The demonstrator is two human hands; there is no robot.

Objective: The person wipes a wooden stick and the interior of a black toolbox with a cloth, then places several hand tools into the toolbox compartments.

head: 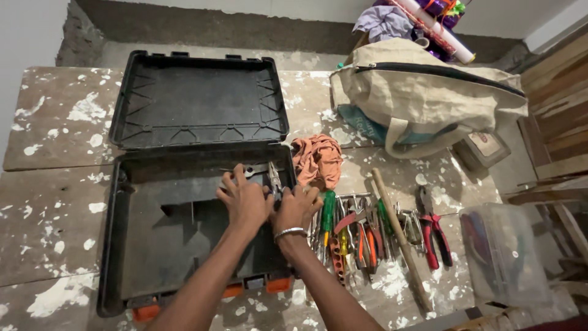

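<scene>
1. The left hand (245,199) lies flat inside the open black tool case (122,245), fingers spread and pressed down on a metal tool (254,170) in the case's upper compartment; they rest on it rather than close around it.
2. The right hand (298,206), with a metal bangle at the wrist, sits touching the left, at the case's right wall. Its fingers curl down beside a pair of pliers (275,179) that points up between the two hands; whether they actually clamp the pliers I cannot tell, since the thumb side is hidden.
3. The step in hand looks like seating tools in the case's moulded tray (both hands work the same corner).
4. The next move, as I judge it, calls for steady downward pressure and a careful fit of the pliers' handles into the recess, without jamming the metal tool beside them.
5. Just outside the case, to the right, lies a row of tools: a green-handled screwdriver (328,211), orange-handled pieces, a long wooden handle (398,236) and red-handled pliers (433,236).
6. An orange rag (317,160) lies crumpled by the case's upper right corner.
7. Further out, a beige canvas bag (429,92) and a clear plastic box (505,254) sit on the paint-spattered table (49,202).
</scene>
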